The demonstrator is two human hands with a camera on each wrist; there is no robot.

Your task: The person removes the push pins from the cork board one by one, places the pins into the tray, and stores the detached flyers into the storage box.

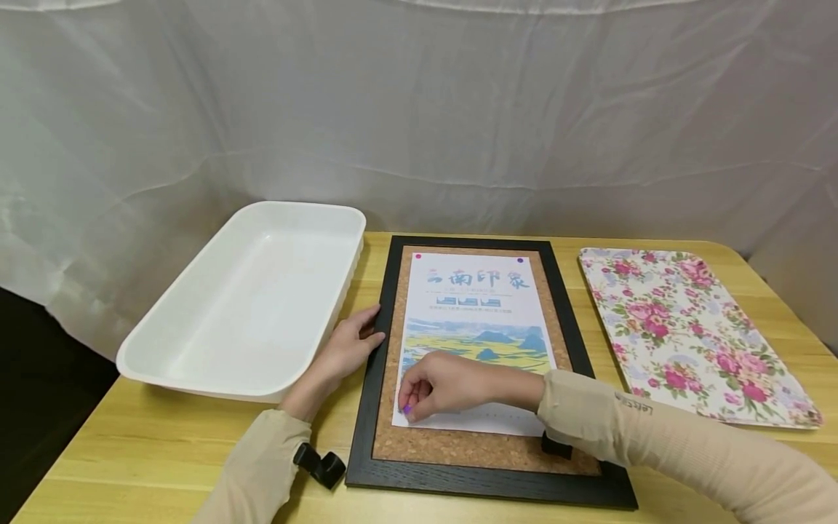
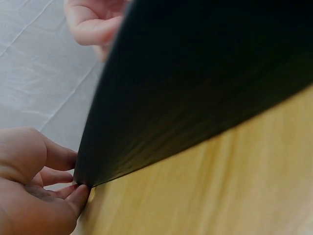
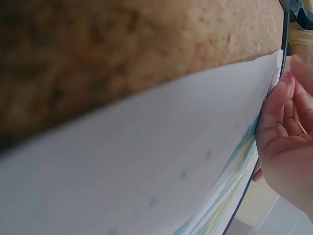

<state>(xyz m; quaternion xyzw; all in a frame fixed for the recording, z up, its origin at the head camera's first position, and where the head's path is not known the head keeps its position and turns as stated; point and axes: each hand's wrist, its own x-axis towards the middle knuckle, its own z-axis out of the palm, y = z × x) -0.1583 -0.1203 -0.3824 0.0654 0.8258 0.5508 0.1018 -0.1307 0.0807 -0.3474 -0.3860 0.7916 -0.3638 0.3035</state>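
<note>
A corkboard point(image 1: 452, 447) in a black wooden frame lies on the table, bearing a white printed poster point(image 1: 481, 338) with a landscape picture. One pink pin point(image 1: 418, 256) and one dark purple pin point(image 1: 520, 260) sit at the poster's top corners. My right hand point(image 1: 452, 384) pinches a purple push pin point(image 1: 408, 410) at the poster's lower left corner. Whether its point is in the cork is hidden by the fingers. Against the left side of the frame rests my left hand point(image 1: 343, 346), its thumb and fingers touching the black edge, as the left wrist view also shows.
A deep white plastic tray point(image 1: 245, 320) stands left of the board, close to my left forearm. To the right lies a floral-patterned tray point(image 1: 694, 327). Behind the wooden table point(image 1: 150, 444) hangs a pale grey curtain point(image 1: 419, 109).
</note>
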